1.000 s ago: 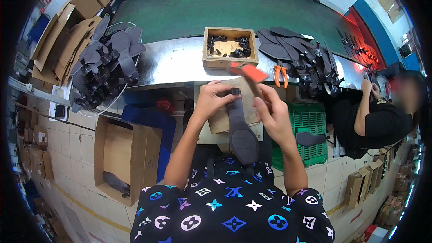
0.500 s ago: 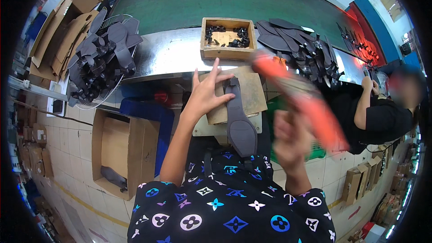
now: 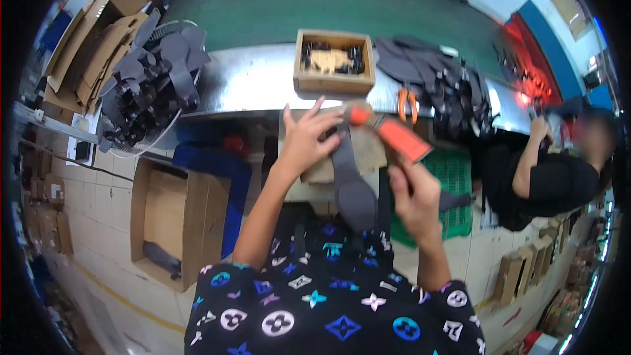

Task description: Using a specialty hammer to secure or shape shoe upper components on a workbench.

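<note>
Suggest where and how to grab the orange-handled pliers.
Around both orange handles, likely from the near side of the metal bench: the pliers lie with handles splayed toward that edge, head pointing away.

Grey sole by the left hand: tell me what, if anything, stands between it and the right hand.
Only the orange hammer, held by the right hand itself, extends toward the far end of the grey sole. The left hand is at that end, its fingertips close to the hammer; whether they touch is unclear.
</note>
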`<action>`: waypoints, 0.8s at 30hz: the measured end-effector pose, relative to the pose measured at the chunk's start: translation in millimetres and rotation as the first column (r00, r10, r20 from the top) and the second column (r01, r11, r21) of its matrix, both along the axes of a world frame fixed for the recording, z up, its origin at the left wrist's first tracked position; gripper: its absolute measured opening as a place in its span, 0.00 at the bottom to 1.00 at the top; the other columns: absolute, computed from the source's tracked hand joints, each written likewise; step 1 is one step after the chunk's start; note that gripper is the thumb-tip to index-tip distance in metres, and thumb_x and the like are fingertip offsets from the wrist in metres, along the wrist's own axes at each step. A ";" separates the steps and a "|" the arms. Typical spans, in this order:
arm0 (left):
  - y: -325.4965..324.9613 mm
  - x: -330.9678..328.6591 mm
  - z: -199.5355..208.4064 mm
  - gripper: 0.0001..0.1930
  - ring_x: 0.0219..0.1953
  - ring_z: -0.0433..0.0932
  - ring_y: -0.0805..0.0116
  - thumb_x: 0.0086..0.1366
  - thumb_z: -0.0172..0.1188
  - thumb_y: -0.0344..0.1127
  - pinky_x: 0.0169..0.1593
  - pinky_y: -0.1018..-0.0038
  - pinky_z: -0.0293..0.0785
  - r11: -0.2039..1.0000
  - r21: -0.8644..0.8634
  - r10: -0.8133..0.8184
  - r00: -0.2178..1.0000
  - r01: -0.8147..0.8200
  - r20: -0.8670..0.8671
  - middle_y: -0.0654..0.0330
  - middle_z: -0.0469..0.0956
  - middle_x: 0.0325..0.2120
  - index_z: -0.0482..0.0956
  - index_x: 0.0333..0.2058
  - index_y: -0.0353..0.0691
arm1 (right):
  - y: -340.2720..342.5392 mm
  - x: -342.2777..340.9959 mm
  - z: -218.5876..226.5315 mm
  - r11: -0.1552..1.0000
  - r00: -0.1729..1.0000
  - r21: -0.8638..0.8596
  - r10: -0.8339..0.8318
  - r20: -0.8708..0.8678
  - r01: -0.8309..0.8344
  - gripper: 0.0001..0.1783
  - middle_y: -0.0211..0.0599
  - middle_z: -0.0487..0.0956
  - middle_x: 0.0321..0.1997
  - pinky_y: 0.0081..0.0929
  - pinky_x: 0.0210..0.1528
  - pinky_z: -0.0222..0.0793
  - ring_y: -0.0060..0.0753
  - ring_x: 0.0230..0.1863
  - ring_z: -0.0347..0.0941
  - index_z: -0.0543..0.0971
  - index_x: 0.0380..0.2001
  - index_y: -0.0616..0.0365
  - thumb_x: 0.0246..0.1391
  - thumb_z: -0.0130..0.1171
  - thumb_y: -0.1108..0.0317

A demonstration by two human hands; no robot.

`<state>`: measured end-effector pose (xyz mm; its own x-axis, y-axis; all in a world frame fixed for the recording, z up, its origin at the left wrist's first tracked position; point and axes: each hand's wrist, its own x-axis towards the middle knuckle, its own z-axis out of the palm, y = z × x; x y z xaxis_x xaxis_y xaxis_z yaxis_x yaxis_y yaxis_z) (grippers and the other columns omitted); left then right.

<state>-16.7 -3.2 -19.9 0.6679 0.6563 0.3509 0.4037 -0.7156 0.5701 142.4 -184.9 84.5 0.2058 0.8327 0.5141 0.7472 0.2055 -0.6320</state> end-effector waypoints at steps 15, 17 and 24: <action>-97.9 -50.0 108.9 0.14 0.38 0.72 0.80 0.72 0.55 0.38 0.43 0.80 0.67 0.099 -0.874 -0.035 0.879 0.476 0.475 0.64 0.77 0.33 0.84 0.37 0.32 | 29.7 12.9 5.3 0.769 0.755 -0.198 0.484 -0.441 -0.608 0.26 0.43 0.84 0.45 0.43 0.61 0.65 0.43 0.49 0.79 0.81 0.47 0.66 0.60 0.58 0.51; -96.7 -53.5 115.5 0.14 0.40 0.73 0.78 0.72 0.55 0.38 0.45 0.79 0.68 0.053 -0.855 -0.054 0.856 0.516 0.514 0.62 0.78 0.35 0.84 0.38 0.32 | 35.1 4.3 6.6 0.676 0.611 -0.080 0.601 -0.514 -0.732 0.24 0.43 0.83 0.42 0.41 0.55 0.70 0.45 0.46 0.79 0.82 0.43 0.67 0.59 0.62 0.53; -84.4 -60.2 111.1 0.10 0.41 0.76 0.69 0.67 0.60 0.35 0.46 0.73 0.70 0.411 -0.729 -0.193 0.834 0.547 0.517 0.56 0.79 0.37 0.84 0.38 0.32 | 55.1 16.1 32.3 0.598 0.609 -0.124 0.785 -0.110 -0.792 0.24 0.43 0.80 0.42 0.39 0.48 0.74 0.46 0.44 0.78 0.80 0.46 0.65 0.50 0.70 0.60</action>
<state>-76.9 -87.6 91.2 0.8910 0.4533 0.0242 -0.0959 0.1360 0.9861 158.5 -129.7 116.8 -0.5503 0.7429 0.3812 0.3124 0.6066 -0.7311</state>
